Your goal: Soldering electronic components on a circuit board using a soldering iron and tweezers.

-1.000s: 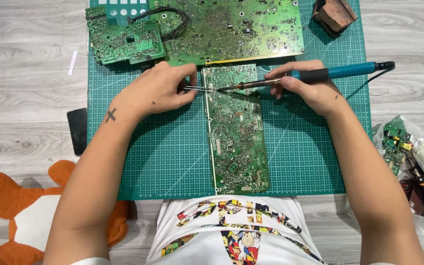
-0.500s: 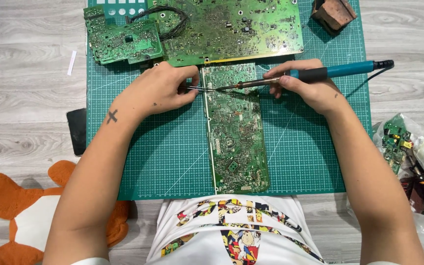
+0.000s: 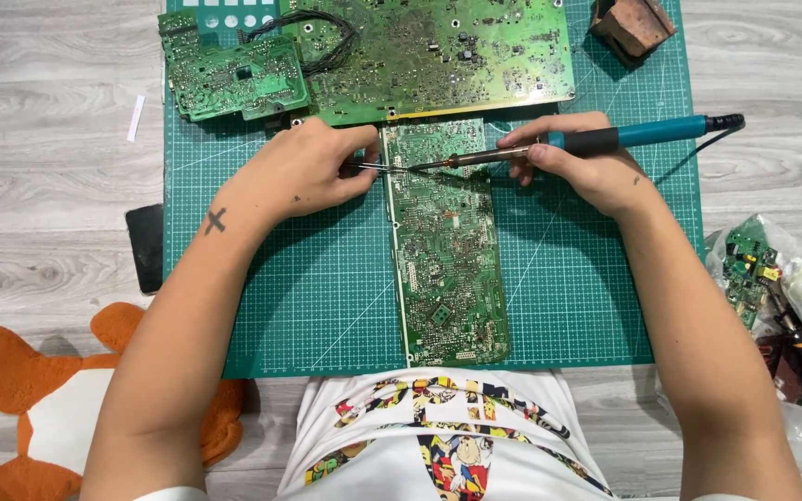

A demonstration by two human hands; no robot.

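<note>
A long green circuit board (image 3: 446, 250) lies upright in the middle of a green cutting mat (image 3: 308, 306). My left hand (image 3: 303, 172) rests at the board's upper left edge and pinches thin metal tweezers (image 3: 375, 168) whose tips reach onto the board. My right hand (image 3: 577, 162) grips a blue and black soldering iron (image 3: 624, 137). Its metal tip points left and meets the tweezers' tips near the board's top left corner.
A large green circuit board (image 3: 429, 56) and a smaller one (image 3: 229, 79) with black wires lie along the mat's far edge. A brown block (image 3: 633, 23) sits top right. A clear bag of parts (image 3: 777, 297) lies right, a dark flat object (image 3: 146, 246) and orange plush toy (image 3: 11, 390) left.
Both hands hold nearly the same pose over the board's top edge; only slight shifts of the view show.
</note>
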